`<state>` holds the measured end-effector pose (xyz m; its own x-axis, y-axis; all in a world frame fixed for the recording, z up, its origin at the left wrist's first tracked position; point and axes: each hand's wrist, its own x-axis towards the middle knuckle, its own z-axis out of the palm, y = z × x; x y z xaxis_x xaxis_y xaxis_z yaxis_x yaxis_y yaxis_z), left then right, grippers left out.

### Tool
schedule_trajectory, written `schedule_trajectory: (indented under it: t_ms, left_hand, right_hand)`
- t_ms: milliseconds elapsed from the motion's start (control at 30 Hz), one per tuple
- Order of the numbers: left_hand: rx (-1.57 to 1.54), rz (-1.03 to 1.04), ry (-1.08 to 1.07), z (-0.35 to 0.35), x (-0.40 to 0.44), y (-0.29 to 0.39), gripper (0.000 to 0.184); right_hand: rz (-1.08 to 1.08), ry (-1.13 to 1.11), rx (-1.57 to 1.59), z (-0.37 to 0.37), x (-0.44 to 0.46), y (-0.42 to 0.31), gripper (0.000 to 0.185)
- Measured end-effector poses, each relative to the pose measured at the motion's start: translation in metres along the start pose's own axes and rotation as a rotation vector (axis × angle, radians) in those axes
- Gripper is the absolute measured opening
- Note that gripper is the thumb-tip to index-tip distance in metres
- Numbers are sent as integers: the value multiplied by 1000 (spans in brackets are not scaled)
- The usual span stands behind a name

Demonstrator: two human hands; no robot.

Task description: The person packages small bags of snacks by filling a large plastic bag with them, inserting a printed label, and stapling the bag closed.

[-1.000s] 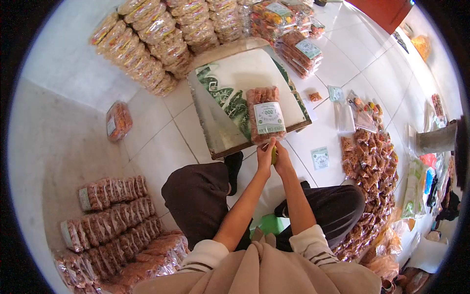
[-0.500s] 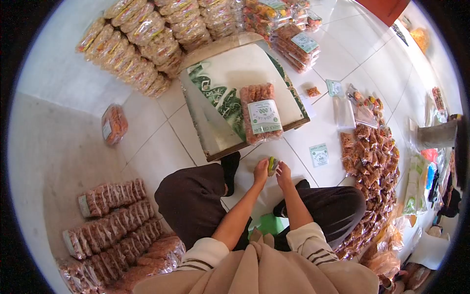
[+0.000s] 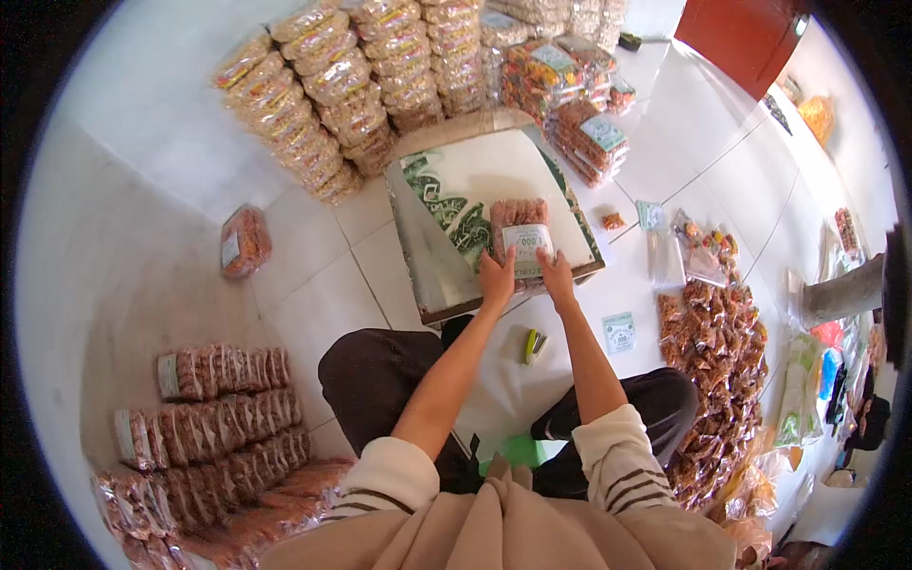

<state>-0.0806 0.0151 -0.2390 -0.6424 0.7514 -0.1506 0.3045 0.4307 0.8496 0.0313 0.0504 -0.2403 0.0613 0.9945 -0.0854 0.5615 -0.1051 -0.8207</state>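
Note:
A clear plastic pack of reddish-brown snacks [image 3: 520,214] with a white and green label lies on the low table [image 3: 442,280] at the edge nearest me. My left hand [image 3: 498,275] grips its left side and my right hand [image 3: 556,272] its right side, thumbs on the label. On the floor tiles below the pack rests a green stapler [image 3: 534,346], which neither hand touches. Right of it a loose printed label [image 3: 618,332] lies flat.
Tall stacks of packed snacks [image 3: 332,85] stand behind the table. Rows of brown packs [image 3: 218,418] lie at the lower left, with a single pack [image 3: 245,241] by the wall. Many small brown bags [image 3: 717,351] are heaped at the right. A red door [image 3: 741,38] shows at the top.
The stapler, in my left hand before, now lies on the floor. Both hands have moved up to the pack and taken hold of its sides. The camera view has shifted.

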Motion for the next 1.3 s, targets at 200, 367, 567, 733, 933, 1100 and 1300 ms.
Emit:
schedule_trajectory:
  t_ms: [200, 367, 567, 733, 933, 1100, 1300]
  left_hand:
    - [-671, -294, -716, -23, -9, 14, 64]
    - [-680, -243, -859, -38, -61, 93, 58]
    - [-917, -4, -979, -42, -125, 214, 46]
    - [-959, 44, -1098, -19, -142, 287, 49]
    - [-870, 143, -1116, 21, -138, 308, 48]
    - [-896, 67, -1077, 83, -94, 302, 47]
    - [-902, -39, -993, 191, -6, 260, 73]
  right_hand:
    - [278, -462, 565, -61, -14, -26, 57]
    - [89, -462, 685, -145, -36, -46, 48]
    - [-53, -245, 818, -264, -64, -86, 61]
    - [-256, -199, 1137, -334, -75, -95, 54]
    - [-175, -95, 1321, -342, -49, -73, 37]
    - [-91, 1, 1294, -333, 18, -43, 34]
    - [95, 33, 1182, -290, 135, 18, 37]
